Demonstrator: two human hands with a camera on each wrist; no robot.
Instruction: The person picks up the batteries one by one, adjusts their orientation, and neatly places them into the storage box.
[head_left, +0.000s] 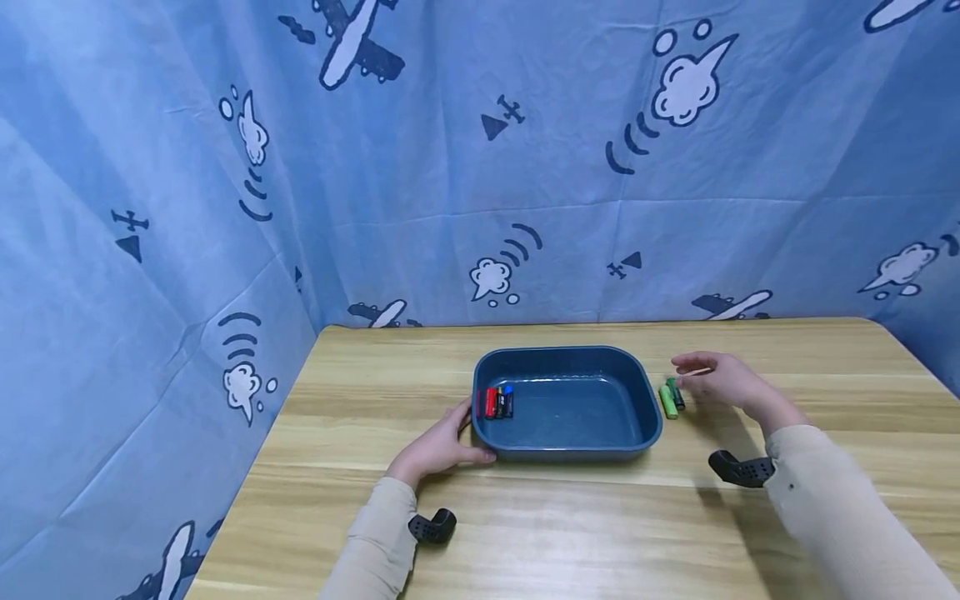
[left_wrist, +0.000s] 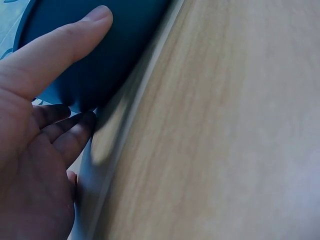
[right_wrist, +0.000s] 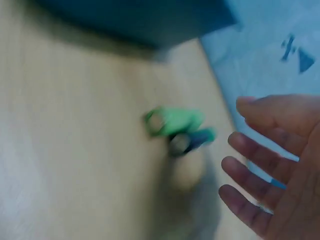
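A dark blue rectangular tub (head_left: 566, 454) stands on the wooden table. My left hand (head_left: 438, 446) holds its near left corner, thumb along the front wall and fingers at the left side. In the left wrist view the thumb (left_wrist: 65, 52) lies against the tub wall. Inside, at the left end, a red battery (head_left: 491, 403), a black battery (head_left: 500, 403) and a blue-tipped battery (head_left: 509, 402) lie side by side. Right of the tub lie a light green battery (head_left: 668, 402) and a dark, green-ended battery (right_wrist: 192, 141). My right hand (head_left: 723, 383) hovers beside these two, fingers apart and holding nothing.
Blue printed cloth (head_left: 555, 208) hangs behind the wooden table (head_left: 570, 533) and along its left side. A black curved device (head_left: 433, 527) sits at the left wrist, and a similar black device (head_left: 738, 469) at the right.
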